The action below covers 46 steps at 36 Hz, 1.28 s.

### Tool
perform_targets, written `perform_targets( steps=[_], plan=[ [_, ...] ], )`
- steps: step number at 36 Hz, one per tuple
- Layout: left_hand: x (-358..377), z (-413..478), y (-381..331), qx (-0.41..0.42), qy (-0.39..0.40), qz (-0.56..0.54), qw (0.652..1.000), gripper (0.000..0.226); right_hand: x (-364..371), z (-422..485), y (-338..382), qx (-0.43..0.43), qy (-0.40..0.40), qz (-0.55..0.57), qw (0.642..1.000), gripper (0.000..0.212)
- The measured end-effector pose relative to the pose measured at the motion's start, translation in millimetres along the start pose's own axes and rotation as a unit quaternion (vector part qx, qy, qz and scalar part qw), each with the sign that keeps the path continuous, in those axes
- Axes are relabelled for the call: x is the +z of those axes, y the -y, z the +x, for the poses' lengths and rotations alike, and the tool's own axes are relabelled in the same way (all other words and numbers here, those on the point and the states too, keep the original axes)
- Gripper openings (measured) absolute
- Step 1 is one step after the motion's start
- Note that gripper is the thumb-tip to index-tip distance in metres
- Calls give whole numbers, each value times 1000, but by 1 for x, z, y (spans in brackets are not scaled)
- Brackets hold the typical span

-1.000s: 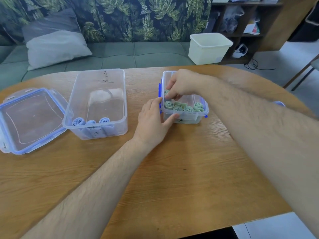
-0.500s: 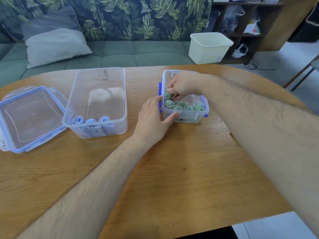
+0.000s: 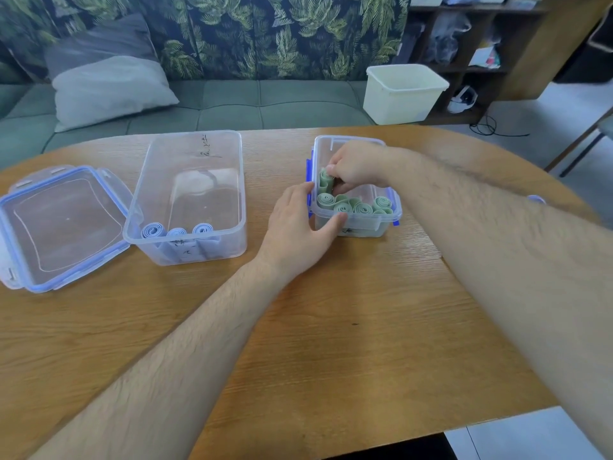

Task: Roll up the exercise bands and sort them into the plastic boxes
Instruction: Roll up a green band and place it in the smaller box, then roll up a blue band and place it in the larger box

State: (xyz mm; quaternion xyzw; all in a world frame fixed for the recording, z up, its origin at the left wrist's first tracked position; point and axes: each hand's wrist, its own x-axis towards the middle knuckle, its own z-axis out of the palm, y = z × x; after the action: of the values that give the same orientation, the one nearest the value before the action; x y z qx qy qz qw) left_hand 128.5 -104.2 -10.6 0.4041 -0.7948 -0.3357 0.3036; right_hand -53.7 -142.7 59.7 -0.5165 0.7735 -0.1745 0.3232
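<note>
A small clear box (image 3: 381, 224) with blue latches stands at the table's middle right, with several rolled green bands (image 3: 361, 206) along its near wall. My right hand (image 3: 356, 167) reaches into the box from above and pinches another green roll (image 3: 325, 182) standing at the box's left wall. My left hand (image 3: 300, 227) holds the box's near left corner, thumb on the front wall. A larger clear box (image 3: 195, 247) to the left holds three rolled light-blue bands (image 3: 175, 232) at its near end.
An open lid (image 3: 59, 227) with a blue rim lies at the table's left edge. Beyond the table are a green sofa with a pillow (image 3: 106, 91), a white bin (image 3: 403, 94) and shelves. A pale-blue object (image 3: 535, 199) peeks out behind my right forearm.
My right hand has pushed the green roll lower into the small box, toward its left wall. My left hand has kept its hold on the box corner.
</note>
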Motion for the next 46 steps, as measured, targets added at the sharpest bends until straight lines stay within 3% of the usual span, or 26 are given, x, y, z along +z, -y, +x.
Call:
perform_targets(
  steps=[5, 12, 16, 21, 26, 30, 33, 38, 43, 46],
  plan=[
    [-2, 0, -4, 1, -10, -2, 1000, 66, 1, 0, 0, 2, -7, 12, 1000, 21],
    [-2, 0, -6, -3, -11, 0, 1000, 64, 1, 1, -2, 4, -19, 14, 1000, 26],
    [-2, 1, -8, -5, -13, 1, 1000, 59, 0, -4, -1, 2, -37, -29, 999, 27],
    [-6, 6, -14, 14, -55, 16, 998, 45, 5, -26, 2, -25, -135, -188, 972, 36],
    [-8, 6, -28, 71, -96, 43, 992, 38, 20, -55, 0, -67, -220, -94, 969, 30],
    [-3, -3, -48, 145, -112, 37, 982, 25, 29, -86, -10, -116, -321, -37, 939, 27],
    [9, -10, -58, 167, -101, 3, 981, 23, 32, -108, -30, -136, -373, -7, 918, 27],
    [48, -24, -76, 186, -53, -43, 980, 20, 33, -140, -80, -120, -396, -13, 910, 27],
    [95, -33, -95, 173, 22, -52, 983, 15, 29, -173, -135, -94, -385, -77, 915, 17],
    [119, -36, -102, 143, 86, -11, 986, 19, 32, -189, -166, -44, -347, -133, 927, 26]
  ],
)
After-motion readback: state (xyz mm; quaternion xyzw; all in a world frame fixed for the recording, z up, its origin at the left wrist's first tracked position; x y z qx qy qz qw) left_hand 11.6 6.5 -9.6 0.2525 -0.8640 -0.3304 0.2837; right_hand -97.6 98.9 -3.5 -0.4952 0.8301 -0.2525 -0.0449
